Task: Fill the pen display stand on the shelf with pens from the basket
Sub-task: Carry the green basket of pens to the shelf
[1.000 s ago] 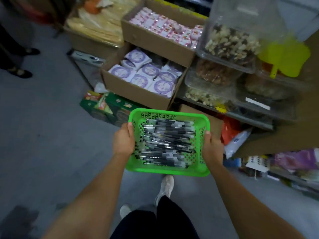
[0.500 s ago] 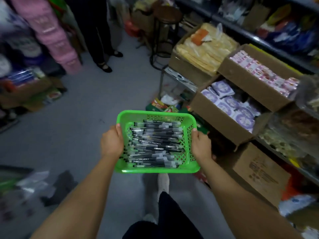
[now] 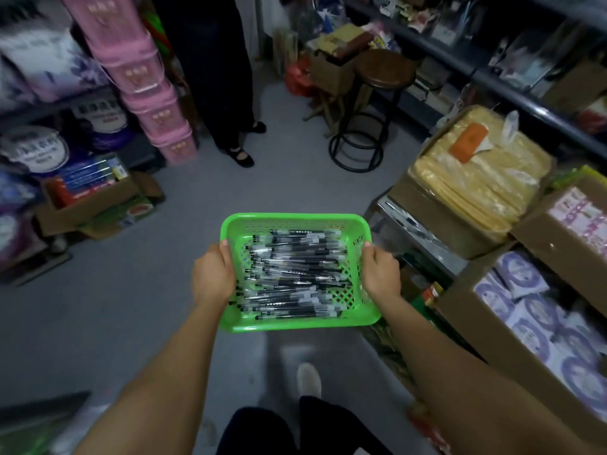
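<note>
I carry a bright green plastic basket (image 3: 295, 221) in front of me at waist height. It is full of black pens in clear sleeves (image 3: 295, 274), lying mostly crosswise. My left hand (image 3: 213, 274) grips the basket's left rim, thumb on top. My right hand (image 3: 381, 272) grips the right rim the same way. No pen display stand is visible in this view.
A grey floor aisle runs ahead. A person in black (image 3: 216, 77) stands at the far end. A round wooden stool (image 3: 382, 68) stands ahead on the right. Cardboard boxes of goods (image 3: 473, 192) line the right; stacked pink baskets (image 3: 144, 87) and boxes line the left.
My view has swung left, away from the right-hand shelves and down the aisle. The stool and the person are now in front. Both hands keep the same grip on the basket.
</note>
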The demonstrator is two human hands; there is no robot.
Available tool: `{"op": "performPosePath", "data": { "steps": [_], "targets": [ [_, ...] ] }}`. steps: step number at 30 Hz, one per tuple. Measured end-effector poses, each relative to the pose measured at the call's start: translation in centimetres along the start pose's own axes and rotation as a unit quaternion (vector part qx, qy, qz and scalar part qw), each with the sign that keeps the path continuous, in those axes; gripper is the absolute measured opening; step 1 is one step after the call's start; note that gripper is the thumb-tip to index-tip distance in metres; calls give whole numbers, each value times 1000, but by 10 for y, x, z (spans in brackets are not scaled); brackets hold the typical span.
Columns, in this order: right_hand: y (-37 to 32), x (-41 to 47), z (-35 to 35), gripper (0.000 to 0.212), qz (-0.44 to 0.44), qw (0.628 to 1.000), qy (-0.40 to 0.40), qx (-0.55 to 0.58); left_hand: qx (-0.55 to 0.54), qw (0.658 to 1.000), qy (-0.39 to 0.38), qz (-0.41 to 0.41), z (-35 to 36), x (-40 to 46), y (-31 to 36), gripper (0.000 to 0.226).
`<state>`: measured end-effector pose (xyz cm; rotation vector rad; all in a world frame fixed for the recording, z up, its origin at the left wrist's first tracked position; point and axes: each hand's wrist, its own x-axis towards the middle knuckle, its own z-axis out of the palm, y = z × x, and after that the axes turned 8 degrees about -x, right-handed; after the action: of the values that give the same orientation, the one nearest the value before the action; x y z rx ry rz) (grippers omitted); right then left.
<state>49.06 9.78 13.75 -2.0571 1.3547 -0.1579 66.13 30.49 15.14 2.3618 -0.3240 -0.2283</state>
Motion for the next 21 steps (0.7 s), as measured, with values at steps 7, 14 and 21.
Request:
{"op": "performPosePath", "data": {
  "steps": [7,14,21],
  "targets": [
    [-78,87,25,51,30,999,23,19,5,998,-37,45,13,146,18,48],
    [-137,184,51,51,101,990,96,38,22,987,-106,123,33,305,72,50],
    [-168,285,32,53,180,972,140,65,32,965,-161,206,88,424,161,51]
  ]
}}
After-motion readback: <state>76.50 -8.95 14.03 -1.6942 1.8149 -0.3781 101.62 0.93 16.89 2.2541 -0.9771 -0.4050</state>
